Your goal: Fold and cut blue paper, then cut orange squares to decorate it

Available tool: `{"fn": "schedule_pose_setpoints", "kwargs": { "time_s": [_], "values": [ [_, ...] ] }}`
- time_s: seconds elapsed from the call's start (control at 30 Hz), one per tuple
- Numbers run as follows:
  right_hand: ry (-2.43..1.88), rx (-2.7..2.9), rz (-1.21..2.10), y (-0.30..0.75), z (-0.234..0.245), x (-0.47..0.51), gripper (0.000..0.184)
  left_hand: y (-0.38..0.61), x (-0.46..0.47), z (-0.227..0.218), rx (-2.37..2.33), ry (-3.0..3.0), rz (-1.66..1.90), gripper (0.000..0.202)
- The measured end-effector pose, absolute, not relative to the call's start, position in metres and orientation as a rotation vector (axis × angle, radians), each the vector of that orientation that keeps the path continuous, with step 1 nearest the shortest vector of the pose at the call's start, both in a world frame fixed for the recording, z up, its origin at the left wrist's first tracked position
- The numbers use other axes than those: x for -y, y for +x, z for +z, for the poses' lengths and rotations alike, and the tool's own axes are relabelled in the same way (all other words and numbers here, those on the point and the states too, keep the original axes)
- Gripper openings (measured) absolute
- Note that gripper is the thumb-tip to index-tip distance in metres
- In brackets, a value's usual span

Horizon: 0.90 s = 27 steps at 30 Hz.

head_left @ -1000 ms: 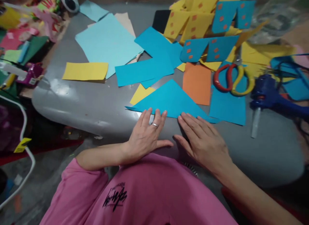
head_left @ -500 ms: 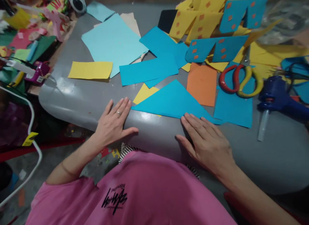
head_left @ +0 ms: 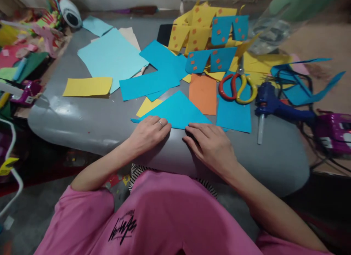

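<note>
A sheet of blue paper (head_left: 178,108), folded into a low triangle, lies near the table's front edge. My left hand (head_left: 150,132), with a ring on one finger, has its fingers together and bent over the left part of the near edge. Its thumb is hidden. My right hand (head_left: 212,141) is closed at the right part of the same edge, thumb close to the fingertips. A narrow blue tip sticks out left of my left hand. A piece of yellow paper (head_left: 146,107) shows from beneath the triangle.
Scissors (head_left: 238,88) and a blue glue gun (head_left: 270,105) lie to the right, near an orange paper (head_left: 203,94). Light-blue sheets (head_left: 106,59) and a yellow strip (head_left: 87,87) lie left. Folded, dotted pieces (head_left: 211,61) stand behind. A clear container (head_left: 270,32) stands at the back right.
Both hands have drawn in along the paper's near edge, and their fingers are now bent rather than flat. The left hand has come onto the blue paper. The camera view has shifted right.
</note>
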State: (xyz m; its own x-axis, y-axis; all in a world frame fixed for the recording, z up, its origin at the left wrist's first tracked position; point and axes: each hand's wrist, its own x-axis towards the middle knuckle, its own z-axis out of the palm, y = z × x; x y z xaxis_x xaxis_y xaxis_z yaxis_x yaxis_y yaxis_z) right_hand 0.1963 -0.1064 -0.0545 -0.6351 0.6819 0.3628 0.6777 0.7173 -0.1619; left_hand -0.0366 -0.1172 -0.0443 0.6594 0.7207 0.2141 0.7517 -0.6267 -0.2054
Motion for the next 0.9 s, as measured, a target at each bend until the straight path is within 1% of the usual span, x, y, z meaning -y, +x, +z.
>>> {"fn": "schedule_pose_setpoints", "kwargs": {
  "time_s": [0.1, 0.2, 0.33, 0.43, 0.57, 0.7, 0.9],
  "values": [
    [-1.082, 2.529, 0.056, 0.194, -0.054, 0.098, 0.027, -0.036, 0.114, -0.039, 1.102, -2.535, -0.164, 0.021],
    [-1.085, 2.556, -0.007, 0.189, -0.054, 0.09, 0.025, -0.033, 0.112, -0.039, 1.09, -2.493, -0.196, 0.024],
    [-1.058, 2.583, -0.102, 0.183, -0.056, 0.084, 0.028, -0.029, 0.109, -0.044, 1.161, -2.463, -0.297, 0.025],
    [-1.066, 2.577, -0.054, 0.181, -0.057, 0.082, 0.029, -0.026, 0.106, -0.047, 1.228, -2.51, -0.313, 0.024],
    [-1.183, 2.581, 0.058, 0.182, -0.054, 0.08, 0.031, -0.025, 0.099, -0.045, 1.455, -2.632, -0.295, 0.026],
    [-1.334, 2.601, 0.142, 0.186, -0.046, 0.075, 0.037, -0.034, 0.093, -0.038, 1.753, -2.748, -0.307, 0.026],
    [-1.384, 2.625, 0.178, 0.194, -0.041, 0.067, 0.05, -0.066, 0.095, -0.036, 1.907, -2.755, -0.368, 0.032]
  ]
}}
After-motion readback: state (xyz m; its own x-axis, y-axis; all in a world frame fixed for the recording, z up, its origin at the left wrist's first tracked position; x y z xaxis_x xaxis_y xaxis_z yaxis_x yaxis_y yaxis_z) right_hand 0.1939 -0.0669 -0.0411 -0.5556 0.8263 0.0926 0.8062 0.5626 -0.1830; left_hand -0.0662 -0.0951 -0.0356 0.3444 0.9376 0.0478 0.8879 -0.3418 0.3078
